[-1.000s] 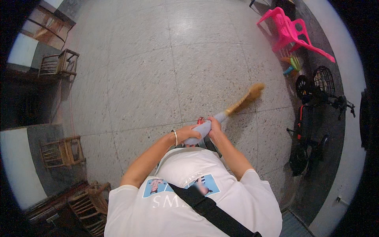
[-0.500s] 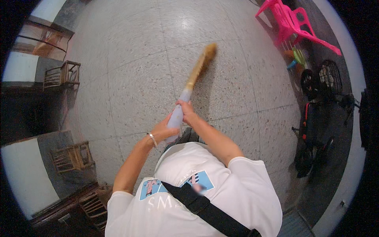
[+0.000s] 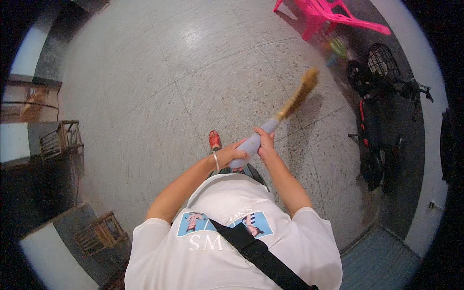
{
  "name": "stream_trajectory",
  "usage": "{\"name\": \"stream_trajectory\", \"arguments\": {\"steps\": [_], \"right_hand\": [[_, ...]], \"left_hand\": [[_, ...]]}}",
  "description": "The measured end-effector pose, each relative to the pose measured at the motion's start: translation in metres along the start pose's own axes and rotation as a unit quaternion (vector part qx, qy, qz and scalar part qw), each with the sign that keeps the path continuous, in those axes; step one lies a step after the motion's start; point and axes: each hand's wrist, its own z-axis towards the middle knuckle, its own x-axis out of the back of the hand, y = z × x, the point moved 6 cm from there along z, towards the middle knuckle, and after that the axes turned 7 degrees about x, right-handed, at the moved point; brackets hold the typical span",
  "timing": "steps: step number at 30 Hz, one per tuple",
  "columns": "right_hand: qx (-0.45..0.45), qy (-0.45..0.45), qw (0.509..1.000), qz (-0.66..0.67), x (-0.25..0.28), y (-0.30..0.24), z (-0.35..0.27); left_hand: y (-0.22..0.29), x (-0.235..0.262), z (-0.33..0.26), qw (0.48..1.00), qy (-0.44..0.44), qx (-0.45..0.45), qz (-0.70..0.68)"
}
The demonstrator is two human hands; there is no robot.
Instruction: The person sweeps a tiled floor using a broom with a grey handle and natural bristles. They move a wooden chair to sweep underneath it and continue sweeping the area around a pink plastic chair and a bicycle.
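Observation:
Both of my hands grip a straw broom [image 3: 296, 102] by its thick, pale lavender handle. My left hand [image 3: 231, 153], below a silver bracelet, is wrapped round the handle near its lower end, close to my body. Further up, my right hand [image 3: 264, 142] closes round the handle just below the straw. The golden bristles slant away to the far right over the speckled floor [image 3: 145, 121], with a shadow beside them. Motion blurs the tip, so I cannot tell whether it touches the floor.
A bright pink plastic chair [image 3: 316, 17] stands at the far right, with a small green object [image 3: 338, 48] under it. A dark bike or scooter with a wire basket [image 3: 382, 59] lines the right wall. Small wooden chairs [image 3: 62, 141] stand on the left. My foot wears a red sandal [image 3: 214, 139].
The broom has swung to the right, its tip now nearer the bike. Both hands have moved right with it, still gripping. The view has shifted, and a red-sandalled foot now shows.

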Motion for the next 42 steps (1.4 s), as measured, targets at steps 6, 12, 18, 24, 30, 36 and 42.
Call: {"name": "stream_trajectory", "arguments": {"steps": [6, 12, 18, 24, 30, 36, 42], "right_hand": [[-0.108, 0.114, 0.988, 0.009, -0.002, 0.029, 0.068], [-0.139, 0.050, 0.989, -0.022, -0.138, 0.082, 0.031], [-0.102, -0.158, 0.972, -0.143, -0.277, 0.095, 0.011], [-0.028, -0.276, 0.954, -0.111, -0.312, 0.037, 0.047], [0.044, -0.131, 0.983, -0.122, -0.264, -0.054, 0.122], [-0.025, 0.017, 0.992, -0.123, -0.171, -0.136, 0.338], [-0.160, -0.034, 0.982, -0.097, -0.215, -0.176, 0.408]], "left_hand": [[0.034, 0.051, 0.050, 0.998, -0.020, 0.050, -0.021], [0.034, 0.135, -0.029, 0.991, 0.065, 0.019, -0.116], [0.065, 0.179, -0.102, 0.974, 0.195, -0.029, -0.112], [0.125, 0.167, -0.074, 0.970, 0.194, -0.123, -0.077], [0.158, 0.165, 0.001, 0.988, 0.036, -0.053, -0.137], [0.198, 0.162, 0.053, 0.976, 0.016, -0.042, -0.215], [0.182, 0.182, 0.082, 0.906, 0.159, -0.094, -0.380]]}}
